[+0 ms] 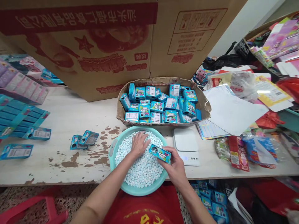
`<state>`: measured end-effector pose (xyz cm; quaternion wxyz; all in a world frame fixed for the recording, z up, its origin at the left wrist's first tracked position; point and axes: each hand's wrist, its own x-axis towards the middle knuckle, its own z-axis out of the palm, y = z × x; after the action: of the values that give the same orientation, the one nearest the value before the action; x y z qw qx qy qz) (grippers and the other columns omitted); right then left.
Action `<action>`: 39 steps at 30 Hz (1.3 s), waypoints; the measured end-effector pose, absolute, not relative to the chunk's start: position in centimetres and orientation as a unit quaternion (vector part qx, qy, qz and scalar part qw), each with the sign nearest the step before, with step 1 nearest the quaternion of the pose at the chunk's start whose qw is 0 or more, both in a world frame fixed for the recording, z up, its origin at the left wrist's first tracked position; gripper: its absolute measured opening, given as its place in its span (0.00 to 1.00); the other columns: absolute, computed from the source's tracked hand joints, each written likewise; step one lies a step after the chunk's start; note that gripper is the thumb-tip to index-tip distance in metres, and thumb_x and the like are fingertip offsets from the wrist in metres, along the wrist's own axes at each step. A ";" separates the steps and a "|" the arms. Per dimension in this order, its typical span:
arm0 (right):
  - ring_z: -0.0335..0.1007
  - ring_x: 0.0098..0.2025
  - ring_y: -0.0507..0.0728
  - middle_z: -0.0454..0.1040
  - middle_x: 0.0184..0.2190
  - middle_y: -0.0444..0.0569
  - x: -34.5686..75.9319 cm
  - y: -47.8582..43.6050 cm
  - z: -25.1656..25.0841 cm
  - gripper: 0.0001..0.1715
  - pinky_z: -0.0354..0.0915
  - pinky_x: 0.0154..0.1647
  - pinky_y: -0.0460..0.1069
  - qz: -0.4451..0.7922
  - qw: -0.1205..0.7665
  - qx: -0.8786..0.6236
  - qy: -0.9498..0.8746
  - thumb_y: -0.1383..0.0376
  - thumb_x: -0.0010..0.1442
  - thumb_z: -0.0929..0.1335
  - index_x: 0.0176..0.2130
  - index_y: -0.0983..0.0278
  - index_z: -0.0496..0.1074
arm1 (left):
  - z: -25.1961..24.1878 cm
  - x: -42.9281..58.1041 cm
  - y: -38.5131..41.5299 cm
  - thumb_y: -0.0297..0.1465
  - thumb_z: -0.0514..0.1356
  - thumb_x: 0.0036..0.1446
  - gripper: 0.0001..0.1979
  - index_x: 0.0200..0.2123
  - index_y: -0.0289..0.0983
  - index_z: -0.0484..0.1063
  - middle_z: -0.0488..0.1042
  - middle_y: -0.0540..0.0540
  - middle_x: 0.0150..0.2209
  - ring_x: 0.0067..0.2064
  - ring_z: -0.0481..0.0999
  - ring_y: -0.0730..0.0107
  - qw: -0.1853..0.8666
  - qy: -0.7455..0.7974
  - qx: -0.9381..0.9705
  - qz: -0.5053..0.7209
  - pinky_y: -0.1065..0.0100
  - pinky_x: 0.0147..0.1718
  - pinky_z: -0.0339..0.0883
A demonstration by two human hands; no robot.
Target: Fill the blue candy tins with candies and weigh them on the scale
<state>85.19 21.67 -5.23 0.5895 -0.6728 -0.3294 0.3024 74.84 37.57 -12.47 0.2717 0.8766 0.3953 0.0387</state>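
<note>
A turquoise basin (112,161) holds a heap of small white and pale blue candies (144,169). My left hand (139,143) rests on the candies, fingers stretched out and slightly apart, their tips touching the heap. In my right hand (174,165), over the basin's right side, is a blue candy box (160,153) printed "Caramelo Macizo", gripped near its right end. A round dark spot shows at the box's other end. Just behind the basin, a low cardboard tray (120,115) contains many similar blue boxes (157,106).
A white kitchen scale (185,141) stands right of the basin. Two blue boxes (87,137) lie to the left, with stacked flat blue boxes (21,116) farther out. A large carton (161,40) rises behind the tray. Papers (235,109) and packets (238,152) clutter the right.
</note>
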 end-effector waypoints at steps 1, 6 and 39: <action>0.67 0.44 0.58 0.69 0.40 0.49 85.2 21.7 -5.3 0.16 0.64 0.45 0.52 0.305 0.590 -0.672 -0.327 0.64 0.51 0.72 0.41 0.61 0.69 | -12.6 75.3 37.0 0.39 0.52 0.60 0.17 0.50 0.42 0.68 0.66 0.44 0.56 0.56 0.62 0.54 0.261 0.390 0.883 0.023 0.52 0.54 0.54; 0.68 0.43 0.57 0.69 0.41 0.48 85.1 21.5 -5.3 0.16 0.65 0.44 0.51 0.310 0.585 -0.677 -0.322 0.65 0.52 0.71 0.42 0.61 0.67 | -12.4 75.2 35.3 0.36 0.55 0.57 0.10 0.38 0.39 0.72 0.72 0.42 0.40 0.44 0.69 0.58 0.304 0.392 0.868 0.003 0.60 0.43 0.62; 0.68 0.41 0.58 0.72 0.37 0.48 83.3 23.1 -2.8 0.11 0.64 0.42 0.51 0.261 0.472 -0.720 -0.436 0.68 0.54 0.68 0.40 0.61 0.69 | -0.7 75.4 34.4 0.41 0.62 0.51 0.20 0.16 0.35 0.64 0.65 0.51 0.18 0.21 0.71 0.71 0.703 0.415 0.355 0.455 0.70 0.22 0.65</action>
<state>83.32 23.14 -2.75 0.4721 -0.7201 -0.4363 0.2611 75.45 34.37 -0.71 0.7035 0.3549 0.4151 0.4548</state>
